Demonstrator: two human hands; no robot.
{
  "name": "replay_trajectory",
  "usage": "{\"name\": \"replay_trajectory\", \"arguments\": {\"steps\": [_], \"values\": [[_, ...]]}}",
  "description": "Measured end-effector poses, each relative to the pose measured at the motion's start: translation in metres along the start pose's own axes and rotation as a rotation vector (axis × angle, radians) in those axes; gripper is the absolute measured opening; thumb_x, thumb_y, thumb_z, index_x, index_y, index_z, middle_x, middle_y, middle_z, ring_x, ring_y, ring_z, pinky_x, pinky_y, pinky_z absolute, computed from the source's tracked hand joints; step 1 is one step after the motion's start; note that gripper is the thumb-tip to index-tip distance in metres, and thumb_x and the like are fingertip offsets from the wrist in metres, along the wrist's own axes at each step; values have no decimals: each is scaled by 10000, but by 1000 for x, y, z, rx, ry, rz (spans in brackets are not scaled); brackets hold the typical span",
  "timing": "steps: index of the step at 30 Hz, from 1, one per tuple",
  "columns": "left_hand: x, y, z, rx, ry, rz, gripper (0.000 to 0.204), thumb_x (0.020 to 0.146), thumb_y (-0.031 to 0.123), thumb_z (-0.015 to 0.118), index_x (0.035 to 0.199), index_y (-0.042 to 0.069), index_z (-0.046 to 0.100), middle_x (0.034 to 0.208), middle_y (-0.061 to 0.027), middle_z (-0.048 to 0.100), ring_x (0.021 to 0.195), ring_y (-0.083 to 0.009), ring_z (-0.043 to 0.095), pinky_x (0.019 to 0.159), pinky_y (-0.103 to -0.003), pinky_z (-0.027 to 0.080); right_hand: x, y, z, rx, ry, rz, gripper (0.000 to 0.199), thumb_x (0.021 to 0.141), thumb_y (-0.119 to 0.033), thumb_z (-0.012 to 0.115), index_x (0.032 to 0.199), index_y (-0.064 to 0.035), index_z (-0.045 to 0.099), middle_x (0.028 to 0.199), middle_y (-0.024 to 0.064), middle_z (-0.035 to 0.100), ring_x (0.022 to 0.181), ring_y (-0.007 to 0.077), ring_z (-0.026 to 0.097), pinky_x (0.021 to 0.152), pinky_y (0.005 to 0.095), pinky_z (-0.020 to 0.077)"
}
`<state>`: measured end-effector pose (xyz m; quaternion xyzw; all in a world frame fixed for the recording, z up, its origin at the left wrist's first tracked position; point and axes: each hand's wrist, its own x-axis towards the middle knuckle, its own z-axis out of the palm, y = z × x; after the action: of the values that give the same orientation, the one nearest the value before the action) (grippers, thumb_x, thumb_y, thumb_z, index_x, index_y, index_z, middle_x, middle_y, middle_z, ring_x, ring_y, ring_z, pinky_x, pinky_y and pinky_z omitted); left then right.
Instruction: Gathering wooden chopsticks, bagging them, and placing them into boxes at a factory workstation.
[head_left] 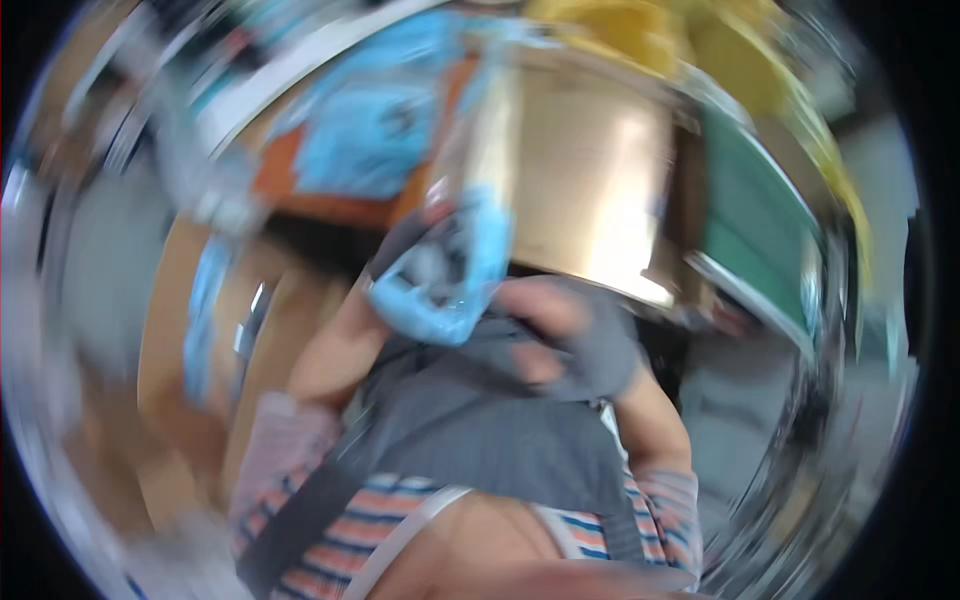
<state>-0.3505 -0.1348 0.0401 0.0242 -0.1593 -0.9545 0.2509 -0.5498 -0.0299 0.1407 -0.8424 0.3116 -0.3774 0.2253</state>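
The whole view is smeared by motion. My left hand (398, 245), in a dark fingerless glove, is closed on the upper left edge of a blue plastic bag (465, 315). Something grey shows through the middle of the bag, too blurred to name. My right hand (585, 325), in a grey fingerless glove, is just right of the bag in front of my grey apron (480, 430). Its bare fingers point left and stand apart, with nothing visible between them.
Ahead is a shiny tan panel (590, 165). To its left, blue plastic packages (370, 135) lie on an orange surface (285, 175). A green board (755, 220) is on the right, with yellow bags or covers (735, 60) behind. Open cardboard (170, 340) stands at my left.
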Motion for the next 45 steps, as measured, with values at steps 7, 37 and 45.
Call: {"name": "replay_trajectory", "arguments": {"steps": [7, 37, 45], "values": [[-238, 67, 59, 535, 789, 419, 396, 826, 298, 659, 1083, 2, 608, 910, -107, 665, 713, -184, 641, 623, -298, 543, -23, 17, 11, 267, 275, 542, 473, 909, -146, 530, 1330, 40, 421, 1057, 168, 622, 844, 191, 604, 799, 301, 477], [5, 158, -137, 2239, 850, 662, 245, 833, 280, 627, 949, 66, 653, 902, -158, 644, 878, -311, 620, 772, -405, 480, -120, 128, 20, -83, 280, 912, 415, 886, -257, 611, 1207, 0, 557, 1119, 137, 621, 1048, 218, 585, 922, 321, 448], [5, 202, -169, 1913, 961, 67, 504, 622, 407, 828, 901, 72, 574, 904, -128, 602, 872, -266, 591, 783, -352, 478, -204, 108, 4, 23, 469, 1069, 320, 914, -170, 587, 1173, 15, 569, 1055, 73, 619, 994, 138, 557, 906, 254, 414]]}}
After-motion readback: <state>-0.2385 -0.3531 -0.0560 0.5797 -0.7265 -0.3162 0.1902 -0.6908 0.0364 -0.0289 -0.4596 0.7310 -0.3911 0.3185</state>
